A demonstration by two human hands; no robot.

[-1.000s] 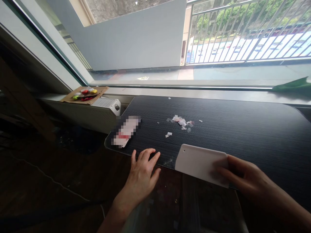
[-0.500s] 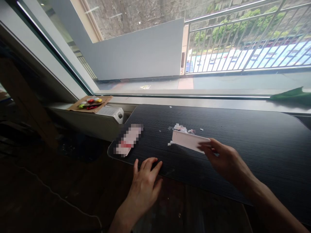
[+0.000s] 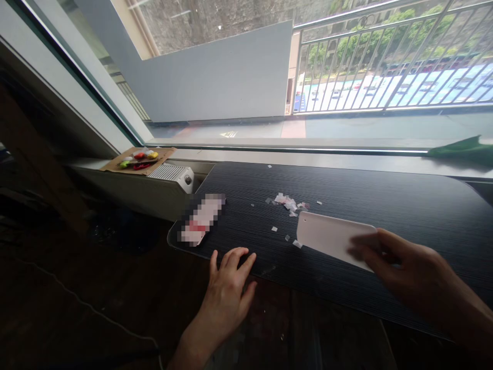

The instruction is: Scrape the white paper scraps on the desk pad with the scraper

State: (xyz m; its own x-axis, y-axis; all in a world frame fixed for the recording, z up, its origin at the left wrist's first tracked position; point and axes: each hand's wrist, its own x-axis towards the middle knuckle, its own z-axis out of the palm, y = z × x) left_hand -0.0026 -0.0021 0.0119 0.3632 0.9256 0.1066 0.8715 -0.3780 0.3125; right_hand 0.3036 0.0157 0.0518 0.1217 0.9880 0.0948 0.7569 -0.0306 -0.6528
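Note:
My right hand grips the right end of a flat, pale pink card-like piece with rounded corners and a small hole near its left end. It is held tilted over the dark wood-grain table. Beyond its left end lies a small heap of white and pinkish paper scraps, with a few loose bits nearer me. My left hand rests at the table's near edge, fingers spread, holding nothing. A pinkish flat thing, blurred out by pixels, lies at the table's left end.
A white slatted heater-like box stands beyond the table's left end, beside a cardboard sheet with colourful small items. A window sill runs along the back, with green cloth-like material at right. A pale cable crosses the dark floor.
My right hand has drawn the pink piece to the right and towards me, away from the scrap heap, uncovering more scraps. My left hand has stayed nearly still.

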